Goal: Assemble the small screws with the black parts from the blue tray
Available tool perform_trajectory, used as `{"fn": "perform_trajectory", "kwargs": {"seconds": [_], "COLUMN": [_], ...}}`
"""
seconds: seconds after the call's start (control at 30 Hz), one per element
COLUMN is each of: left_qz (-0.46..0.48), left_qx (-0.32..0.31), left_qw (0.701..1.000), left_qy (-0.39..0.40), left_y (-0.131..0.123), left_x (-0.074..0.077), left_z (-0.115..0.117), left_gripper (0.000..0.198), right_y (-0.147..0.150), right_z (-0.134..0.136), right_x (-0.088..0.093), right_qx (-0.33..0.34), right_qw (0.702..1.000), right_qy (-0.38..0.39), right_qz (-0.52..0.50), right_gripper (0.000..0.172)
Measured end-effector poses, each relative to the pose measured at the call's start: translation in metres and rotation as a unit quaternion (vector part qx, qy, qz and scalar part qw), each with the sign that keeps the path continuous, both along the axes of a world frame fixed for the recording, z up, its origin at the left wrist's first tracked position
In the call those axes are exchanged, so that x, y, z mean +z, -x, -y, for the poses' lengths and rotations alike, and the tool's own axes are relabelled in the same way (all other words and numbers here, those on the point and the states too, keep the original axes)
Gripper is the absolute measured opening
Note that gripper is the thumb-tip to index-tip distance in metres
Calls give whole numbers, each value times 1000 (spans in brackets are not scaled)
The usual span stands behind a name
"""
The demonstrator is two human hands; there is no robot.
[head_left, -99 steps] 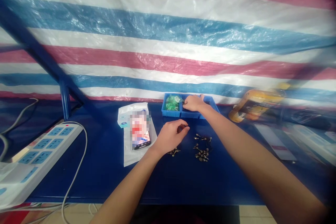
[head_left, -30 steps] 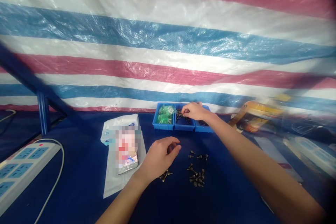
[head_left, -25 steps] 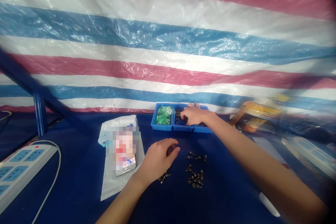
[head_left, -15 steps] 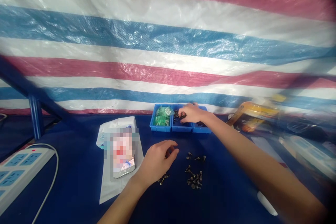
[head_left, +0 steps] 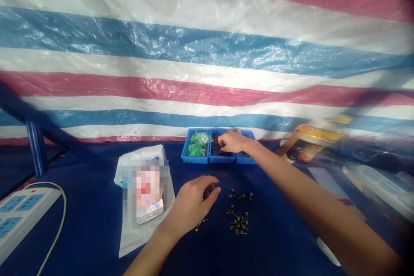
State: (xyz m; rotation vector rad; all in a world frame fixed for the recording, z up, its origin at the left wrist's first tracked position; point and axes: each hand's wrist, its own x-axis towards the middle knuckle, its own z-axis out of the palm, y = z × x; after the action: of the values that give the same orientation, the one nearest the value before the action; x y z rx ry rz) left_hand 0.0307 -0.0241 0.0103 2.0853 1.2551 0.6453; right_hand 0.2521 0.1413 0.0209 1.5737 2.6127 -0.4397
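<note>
My right hand (head_left: 233, 141) reaches into the middle blue bin (head_left: 222, 158), its fingers bent down over small dark parts (head_left: 215, 141); whether it pinches one is hidden. My left hand (head_left: 196, 196) hovers over the blue table with thumb and fingers apart, nothing visible between them. Beneath its wrist side lie a few small screw-like parts (head_left: 201, 224). A loose pile of several dark metal screws (head_left: 238, 223) rests right of my left hand, with some more screws (head_left: 242, 196) spread above it. Green packets (head_left: 198, 144) fill the left blue bin (head_left: 196, 160).
A phone (head_left: 150, 213) lies on a white bag (head_left: 129, 241) at the left. Beyond it are a power strip (head_left: 27, 207) and its cable (head_left: 63, 213). At the right stand a yellow container (head_left: 305, 138) and another power strip (head_left: 384, 185). A striped sheet (head_left: 207, 69) hangs behind.
The view has shifted slightly, moving the bins and phone a little left in the picture. My right hand has moved slightly within the middle bin; my left hand stays nearly in place.
</note>
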Motion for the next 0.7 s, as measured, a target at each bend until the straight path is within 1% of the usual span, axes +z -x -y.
{"fn": "perform_trajectory", "kwargs": {"seconds": [0.13,0.33,0.4,0.43,0.57,0.63,0.7], "left_qz": [-1,-10,-13,-14,-19,-30,-46], "left_qx": [1,-1,-4,-5,-9,-5,19], "left_qw": [1000,1000,1000,1000,1000,999,997], "left_qy": [-4,-5,-8,-10,-11,-16,-50], "left_y": [0,0,0,0,0,0,1], "left_x": [0,0,0,0,0,-2,-4], "left_z": [0,0,0,1,1,0,-2], "left_gripper": [23,24,25,26,26,25,25], "right_y": [3,7,7,6,5,4,3], "right_z": [0,0,0,0,0,4,13], "right_x": [-1,-3,-4,-3,3,10,19], "right_qx": [34,30,29,28,31,29,27], "right_qw": [999,999,999,999,999,998,997], "right_qy": [8,0,-5,-12,-39,-51,-62], "right_qz": [19,36,24,17,-2,-18,-43], "right_gripper": [29,38,36,32,8,9,17]}}
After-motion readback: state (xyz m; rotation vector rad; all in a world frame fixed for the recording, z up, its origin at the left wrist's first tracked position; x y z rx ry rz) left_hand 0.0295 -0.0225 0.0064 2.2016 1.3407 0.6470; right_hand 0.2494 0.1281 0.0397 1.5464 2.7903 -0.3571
